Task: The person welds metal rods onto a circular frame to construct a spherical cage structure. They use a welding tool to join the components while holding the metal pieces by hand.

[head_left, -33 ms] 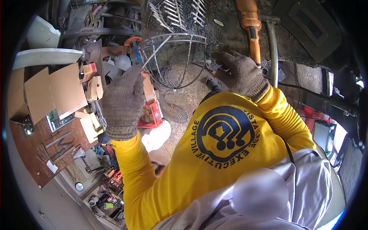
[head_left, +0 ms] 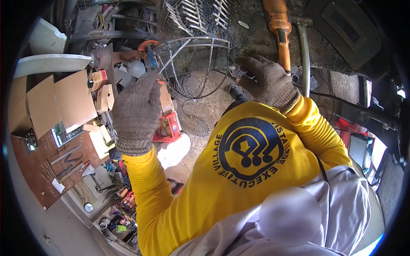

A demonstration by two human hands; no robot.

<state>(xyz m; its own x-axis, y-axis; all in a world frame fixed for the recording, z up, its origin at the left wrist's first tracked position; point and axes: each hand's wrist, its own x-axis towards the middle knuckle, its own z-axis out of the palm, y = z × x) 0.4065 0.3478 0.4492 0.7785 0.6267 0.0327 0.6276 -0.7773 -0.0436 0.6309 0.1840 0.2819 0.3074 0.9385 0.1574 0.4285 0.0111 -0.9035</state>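
Observation:
A round wire frame [head_left: 211, 59] of thin metal rods, with hoops joined by uprights, leans over the near edge of the dark workbench [head_left: 252, 40]. My left hand [head_left: 136, 113], in a brown knit glove, has its fingertips at the frame's left end and appears closed on a rod there; the back of the hand hides the grip. To the right of the frame is my right hand [head_left: 271, 83], gloved alike, its thumb and fingers apart with nothing between them. Just beyond it lies an orange-bodied power tool [head_left: 280, 36].
White-toothed metal pieces [head_left: 196, 17] lie on the bench. At the right are a metal pipe [head_left: 304, 59] and a welding mask [head_left: 344, 30]. Coiled wire [head_left: 200, 128] and a red box [head_left: 171, 127] rest on the floor. Cardboard [head_left: 74, 100] stands at the left.
My left hand and forearm have shifted slightly left, with the fingertips still at the frame. The frame and my right hand look unmoved.

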